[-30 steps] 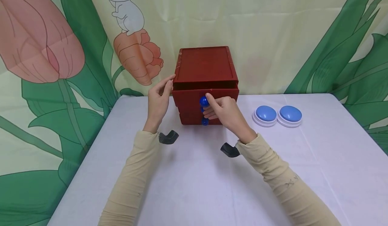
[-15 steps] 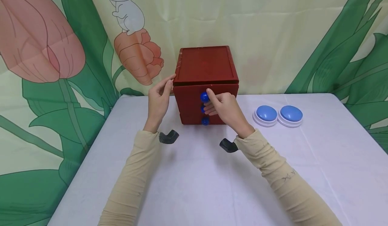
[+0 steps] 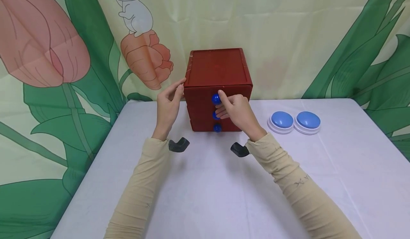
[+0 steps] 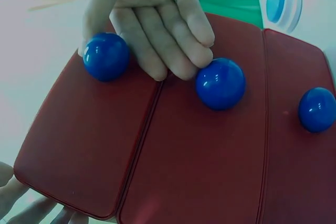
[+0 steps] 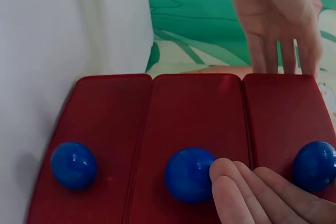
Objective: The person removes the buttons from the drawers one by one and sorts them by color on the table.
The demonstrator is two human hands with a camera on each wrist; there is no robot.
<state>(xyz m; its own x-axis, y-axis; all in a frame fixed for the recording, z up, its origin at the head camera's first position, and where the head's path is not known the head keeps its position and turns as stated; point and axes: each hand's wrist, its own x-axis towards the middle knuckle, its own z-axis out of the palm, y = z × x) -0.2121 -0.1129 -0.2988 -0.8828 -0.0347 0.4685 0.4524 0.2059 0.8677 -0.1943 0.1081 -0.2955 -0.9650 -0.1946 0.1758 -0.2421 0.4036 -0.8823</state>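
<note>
A dark red box of drawers (image 3: 217, 68) stands on the table against the backdrop, its drawer fronts flush. Down its front run three round blue knobs. My right hand (image 3: 240, 114) has its thumb over the top knob (image 3: 216, 99) and its forefinger below it, pinching it. The other fingers reach out nearly straight, their tips close by the middle knob (image 4: 220, 84). Lowest is the bottom knob (image 3: 217, 127), untouched. My left hand (image 3: 168, 105) rests its extended fingertips on the box's left side near the upper front edge; some of its fingers (image 4: 34, 211) show in the left wrist view.
Two blue push buttons with white bases, a left one (image 3: 281, 120) and a right one (image 3: 308, 120), sit side by side right of the box. A white cloth covers the table (image 3: 205, 196). A printed fabric backdrop (image 3: 275, 36) hangs right behind the box.
The top drawer, partly out a second ago, has slid back into the box. My right hand has moved forward with its knob. The left hand has stayed in place.
</note>
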